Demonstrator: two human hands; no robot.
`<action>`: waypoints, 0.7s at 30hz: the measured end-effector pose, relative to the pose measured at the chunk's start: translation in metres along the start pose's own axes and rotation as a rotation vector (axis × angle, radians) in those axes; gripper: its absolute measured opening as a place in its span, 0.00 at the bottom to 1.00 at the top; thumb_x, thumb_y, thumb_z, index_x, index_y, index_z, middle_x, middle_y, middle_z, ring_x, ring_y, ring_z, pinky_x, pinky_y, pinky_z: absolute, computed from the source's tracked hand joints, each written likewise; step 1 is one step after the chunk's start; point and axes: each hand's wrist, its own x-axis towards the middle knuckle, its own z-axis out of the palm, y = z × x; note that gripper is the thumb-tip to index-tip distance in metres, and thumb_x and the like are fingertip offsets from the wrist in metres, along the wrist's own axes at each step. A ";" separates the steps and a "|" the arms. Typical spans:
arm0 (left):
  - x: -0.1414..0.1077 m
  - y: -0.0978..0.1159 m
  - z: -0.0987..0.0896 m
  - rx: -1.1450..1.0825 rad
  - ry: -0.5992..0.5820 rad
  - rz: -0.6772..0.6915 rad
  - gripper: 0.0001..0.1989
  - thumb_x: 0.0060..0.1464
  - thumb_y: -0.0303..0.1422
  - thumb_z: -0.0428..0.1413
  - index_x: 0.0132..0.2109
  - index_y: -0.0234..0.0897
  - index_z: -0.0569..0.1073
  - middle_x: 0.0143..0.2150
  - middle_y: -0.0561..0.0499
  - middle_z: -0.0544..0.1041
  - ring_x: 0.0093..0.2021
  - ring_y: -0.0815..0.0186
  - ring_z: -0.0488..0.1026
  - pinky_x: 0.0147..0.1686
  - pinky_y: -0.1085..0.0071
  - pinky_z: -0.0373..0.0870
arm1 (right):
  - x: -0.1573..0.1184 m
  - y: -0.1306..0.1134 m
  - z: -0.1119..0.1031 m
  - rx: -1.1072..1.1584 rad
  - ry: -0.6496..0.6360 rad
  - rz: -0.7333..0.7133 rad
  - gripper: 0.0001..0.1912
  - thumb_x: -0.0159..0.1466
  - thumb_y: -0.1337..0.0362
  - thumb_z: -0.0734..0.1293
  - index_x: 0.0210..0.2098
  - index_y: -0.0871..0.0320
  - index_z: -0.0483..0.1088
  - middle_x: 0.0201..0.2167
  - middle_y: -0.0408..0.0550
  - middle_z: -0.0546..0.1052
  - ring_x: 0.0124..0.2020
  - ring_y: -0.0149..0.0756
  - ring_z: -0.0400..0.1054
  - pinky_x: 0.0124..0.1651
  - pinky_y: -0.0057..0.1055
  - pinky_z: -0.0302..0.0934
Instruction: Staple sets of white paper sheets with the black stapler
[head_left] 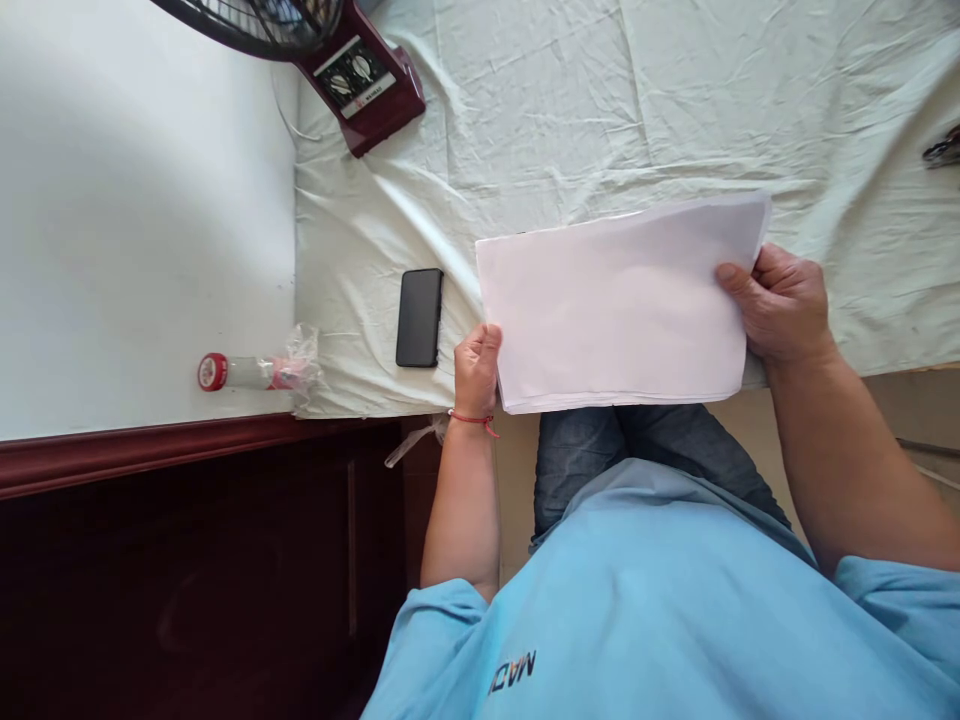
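Observation:
A stack of white paper sheets [615, 310] is held up in front of me over the table's near edge. My left hand [477, 370] is closed on the stack's left edge, with the thumb toward the paper and a red string around the wrist. At the right edge, my right hand [787, 300] grips the sheets, its thumb lying on top and the other fingers hidden behind. The top sheet looks blank, and several sheet edges show along the bottom.
A black phone [419, 318] lies left of my left hand on the pale cloth [555, 120]. Behind it stands a dark red fan [375, 90]. At far left is a red-capped bottle [244, 373] with clear plastic. A small dark object [943, 150] sits at far right.

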 end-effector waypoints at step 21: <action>0.009 0.028 -0.018 0.138 0.122 0.354 0.30 0.51 0.62 0.69 0.42 0.39 0.83 0.40 0.48 0.84 0.52 0.57 0.84 0.61 0.59 0.80 | 0.005 -0.072 0.007 -0.186 -0.231 -0.254 0.23 0.53 0.53 0.85 0.43 0.57 0.82 0.50 0.47 0.84 0.58 0.46 0.78 0.67 0.51 0.74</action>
